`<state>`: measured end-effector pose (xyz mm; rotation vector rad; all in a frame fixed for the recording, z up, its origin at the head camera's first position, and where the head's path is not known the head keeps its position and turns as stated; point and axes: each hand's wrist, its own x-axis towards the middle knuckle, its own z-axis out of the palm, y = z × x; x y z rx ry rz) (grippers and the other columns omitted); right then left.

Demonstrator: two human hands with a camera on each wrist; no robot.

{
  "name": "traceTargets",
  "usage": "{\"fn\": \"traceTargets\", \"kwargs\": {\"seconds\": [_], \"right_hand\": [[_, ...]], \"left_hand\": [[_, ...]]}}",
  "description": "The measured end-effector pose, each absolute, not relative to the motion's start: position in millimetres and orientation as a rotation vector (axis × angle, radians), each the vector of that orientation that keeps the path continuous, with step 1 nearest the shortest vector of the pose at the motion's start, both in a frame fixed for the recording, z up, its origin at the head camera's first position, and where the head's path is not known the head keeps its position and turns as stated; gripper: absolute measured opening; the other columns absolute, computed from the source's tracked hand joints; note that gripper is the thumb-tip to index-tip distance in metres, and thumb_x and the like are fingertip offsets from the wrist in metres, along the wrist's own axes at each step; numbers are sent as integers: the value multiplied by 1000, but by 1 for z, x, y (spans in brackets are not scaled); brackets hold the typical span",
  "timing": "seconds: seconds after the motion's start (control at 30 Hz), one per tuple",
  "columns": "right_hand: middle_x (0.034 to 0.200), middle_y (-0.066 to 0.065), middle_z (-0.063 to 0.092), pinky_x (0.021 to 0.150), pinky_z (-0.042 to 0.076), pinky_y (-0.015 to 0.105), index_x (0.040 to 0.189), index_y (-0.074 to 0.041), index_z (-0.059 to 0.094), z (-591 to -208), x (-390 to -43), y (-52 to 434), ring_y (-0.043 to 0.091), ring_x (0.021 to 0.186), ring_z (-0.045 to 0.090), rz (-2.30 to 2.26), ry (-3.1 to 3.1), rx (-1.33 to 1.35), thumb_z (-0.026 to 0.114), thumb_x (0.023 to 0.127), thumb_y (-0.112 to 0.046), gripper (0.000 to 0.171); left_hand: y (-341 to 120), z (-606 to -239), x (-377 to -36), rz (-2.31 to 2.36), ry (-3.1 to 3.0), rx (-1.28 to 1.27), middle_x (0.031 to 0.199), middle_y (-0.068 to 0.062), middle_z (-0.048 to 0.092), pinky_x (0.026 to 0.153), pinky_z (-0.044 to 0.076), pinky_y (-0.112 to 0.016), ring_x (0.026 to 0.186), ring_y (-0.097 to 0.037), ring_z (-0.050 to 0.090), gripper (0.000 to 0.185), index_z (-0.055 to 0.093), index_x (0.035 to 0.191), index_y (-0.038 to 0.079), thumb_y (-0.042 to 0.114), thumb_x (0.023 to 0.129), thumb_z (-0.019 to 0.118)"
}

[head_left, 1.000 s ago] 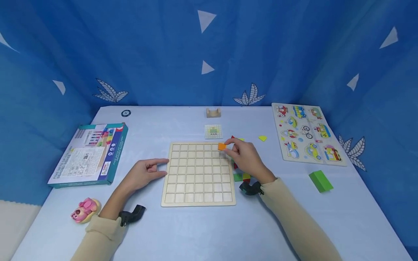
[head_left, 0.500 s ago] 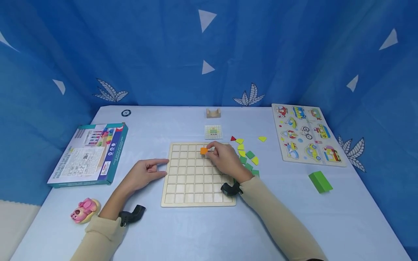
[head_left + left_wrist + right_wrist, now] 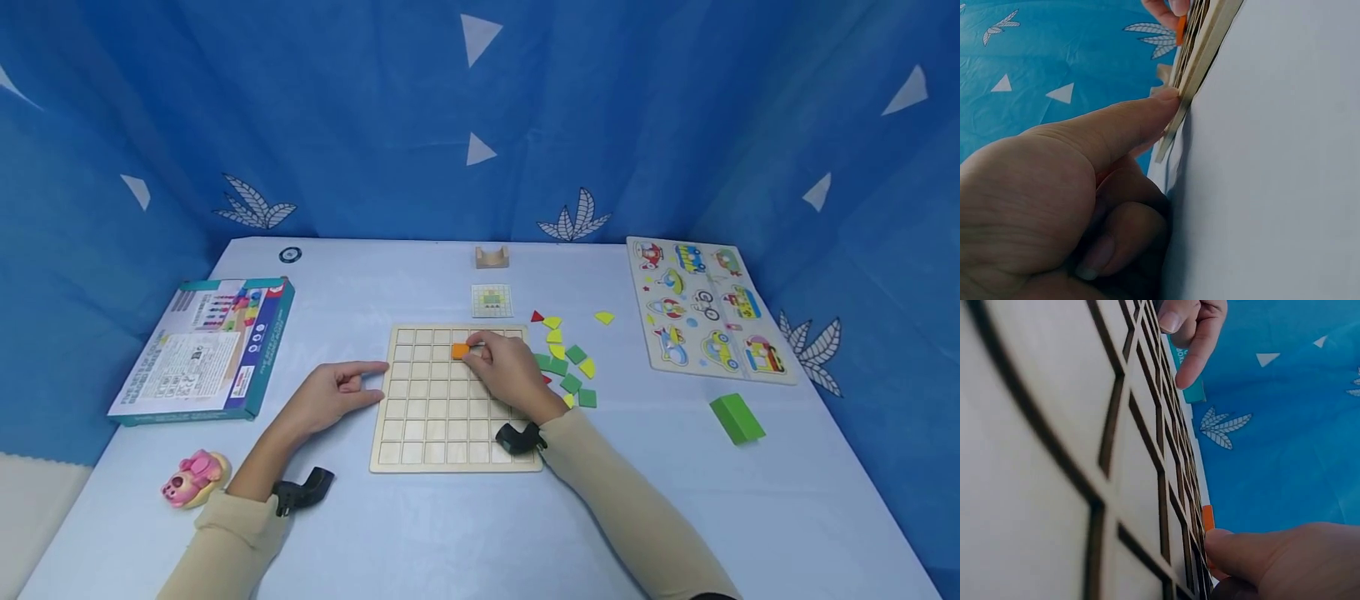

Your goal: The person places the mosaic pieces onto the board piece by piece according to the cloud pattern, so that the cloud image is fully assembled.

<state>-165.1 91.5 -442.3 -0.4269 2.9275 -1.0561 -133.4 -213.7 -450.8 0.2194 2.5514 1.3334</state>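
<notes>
A wooden grid board (image 3: 405, 408) lies flat on the table. My right hand (image 3: 510, 375) pinches a small orange square tile (image 3: 460, 351) by its right side, over the upper rows of the board. The right wrist view has the tile (image 3: 1209, 517) at the board's surface, beside the thumb; whether it sits down in a cell I cannot tell. At the board's left edge my left hand (image 3: 330, 398) rests with its index finger and thumb stretched out to the frame. Its other fingers are curled and hold nothing, as the left wrist view shows.
Right of the board lie several green tiles (image 3: 571, 383), yellow quarter-round tiles (image 3: 554, 337) and a red triangle (image 3: 537, 317). Behind it are a pattern card (image 3: 491, 301) and a wooden holder (image 3: 492, 257). A box (image 3: 202, 350), pink bear toy (image 3: 197, 479), picture puzzle (image 3: 705, 308) and green block (image 3: 737, 418) stand farther out.
The right hand has carried the orange tile left from the board's top right corner to the upper middle and lowered it toward the grid. My left hand has stayed at the edge.
</notes>
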Motion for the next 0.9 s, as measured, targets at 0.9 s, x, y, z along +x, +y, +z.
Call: {"fn": "traceTargets", "kwargs": {"seconds": [0.9], "right_hand": [[59, -7, 48, 52, 33, 29, 122, -15, 71, -444, -164, 91, 10, 51, 43, -1045, 2963, -423, 72, 95, -28, 29]], "left_hand": [[-213, -451, -133, 1337, 2563, 218, 62, 4, 39, 69, 41, -30, 57, -15, 39, 44, 69, 134, 15, 28, 93, 78]]}}
